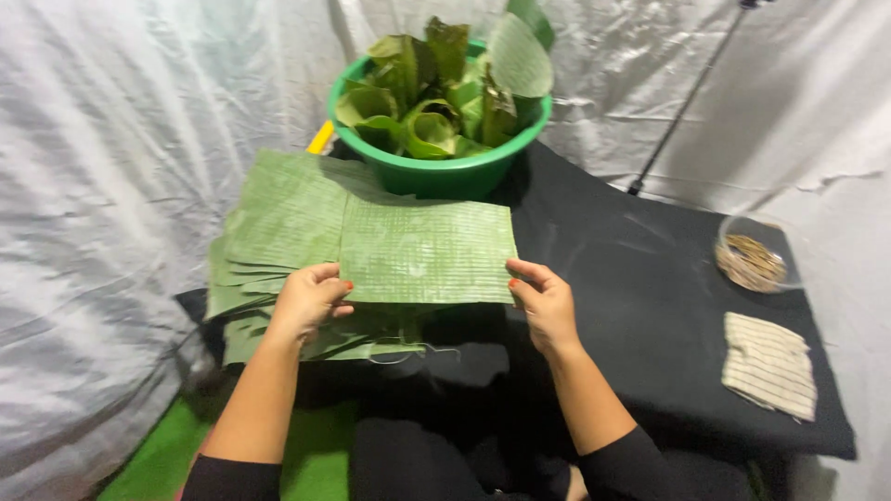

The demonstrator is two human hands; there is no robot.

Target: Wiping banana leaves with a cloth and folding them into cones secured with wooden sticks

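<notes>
A stack of leaf sheets (278,232) is lying at the far left of the surface (640,288), which is draped in black cloth; the sheets number several, though an exact count cannot be made from the overlapped edges. The left hand (306,301) is pinching the lower left corner of one rectangular leaf sheet (427,250), thumb on top, fingers beneath. That sheet is being held just above the stack, roughly level, at the centre of the view. The right hand (546,301) is gripping the lower right corner in the same manner, so both hands are closed on the one sheet, well apart from each other.

Judgement: the sheet is appearing thin, light and pliable, and likely to split along its ribs; holding it at opposite corners with flat fingers is looking sound.

At 12 o'clock from the sheet, one green basin (436,172) is sitting filled with curled leaf pieces (436,83). At 3 o'clock, one clear bowl (756,255) of small sticks is standing, with one folded striped cloth (770,362) near it at 5 o'clock.
</notes>
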